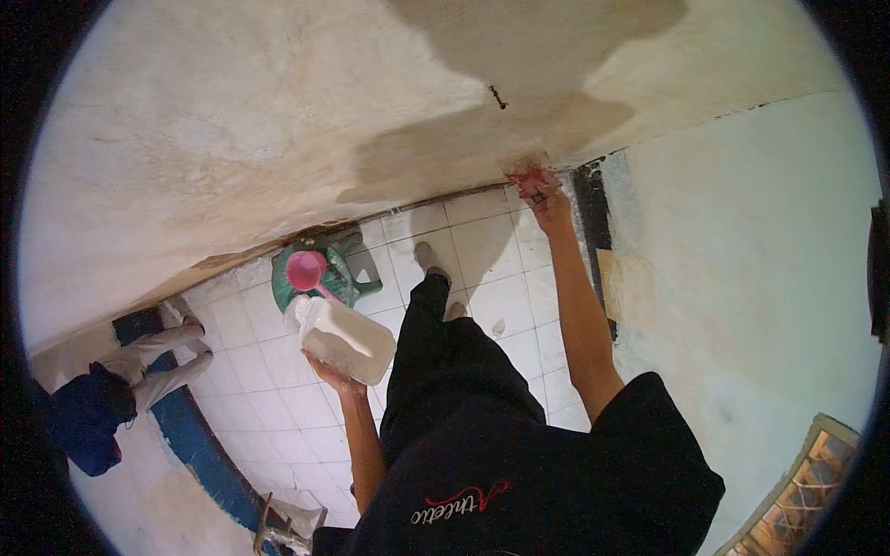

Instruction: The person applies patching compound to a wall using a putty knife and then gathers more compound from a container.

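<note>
A: Head view: our left hand (331, 375) cups a white plastic jug (341, 339) from below, above the tiled floor (269, 408).
B: Our right hand (549, 199) closed on a red sponge (530, 179), pressed against the wall (278, 120).

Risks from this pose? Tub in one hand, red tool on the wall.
1. The left hand props the white tub from beneath, tilted; it may slip or spill onto the white floor tiles.
2. The right hand stretches out to press the red tool on the wall low near the corner; the lean might cost balance.
3. A green stool with a pink scoop stands near the feet, a possible trip.
</note>
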`<state>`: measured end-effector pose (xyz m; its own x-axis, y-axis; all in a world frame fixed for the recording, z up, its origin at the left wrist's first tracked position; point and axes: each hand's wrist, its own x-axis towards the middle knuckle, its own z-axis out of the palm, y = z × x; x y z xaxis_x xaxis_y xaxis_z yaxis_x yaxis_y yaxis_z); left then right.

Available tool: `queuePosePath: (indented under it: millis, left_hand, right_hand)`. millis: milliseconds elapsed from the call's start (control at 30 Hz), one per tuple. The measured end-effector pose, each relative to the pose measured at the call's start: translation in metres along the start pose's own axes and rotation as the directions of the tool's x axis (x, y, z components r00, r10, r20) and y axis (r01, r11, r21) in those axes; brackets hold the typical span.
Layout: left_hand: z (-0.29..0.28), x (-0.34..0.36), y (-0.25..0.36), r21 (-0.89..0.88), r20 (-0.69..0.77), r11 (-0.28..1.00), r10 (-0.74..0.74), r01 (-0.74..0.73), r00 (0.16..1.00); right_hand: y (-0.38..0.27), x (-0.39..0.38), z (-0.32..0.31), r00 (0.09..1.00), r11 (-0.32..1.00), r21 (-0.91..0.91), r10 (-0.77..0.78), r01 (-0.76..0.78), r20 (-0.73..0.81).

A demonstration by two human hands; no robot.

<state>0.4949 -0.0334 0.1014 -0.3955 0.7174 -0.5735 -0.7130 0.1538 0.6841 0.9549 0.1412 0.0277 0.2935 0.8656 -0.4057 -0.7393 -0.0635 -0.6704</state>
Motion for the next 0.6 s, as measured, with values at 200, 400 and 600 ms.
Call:
queuePosePath:
  millis: [200, 400, 600]
  left_hand:
    - [-0.010, 0.009, -0.006, -0.114, 0.022, 0.992, -0.045, 0.047, 0.999]
    - [-0.039, 0.003, -0.017, -0.037, -0.054, 0.998, -0.055, 0.053, 0.997]
    - [0.000, 0.006, -0.037, -0.022, 0.009, 0.989, -0.145, 0.145, 0.989]
  right_hand:
    - [0.089, 0.114, -0.095, 0.992, 0.996, -0.029, 0.085, -0.088, -0.098]
    - [0.083, 0.129, -0.054, 0.991, 0.985, -0.111, 0.132, -0.129, 0.018]
    - [0.007, 0.126, -0.055, 0.971, 0.675, -0.704, -0.085, 0.222, 0.224]
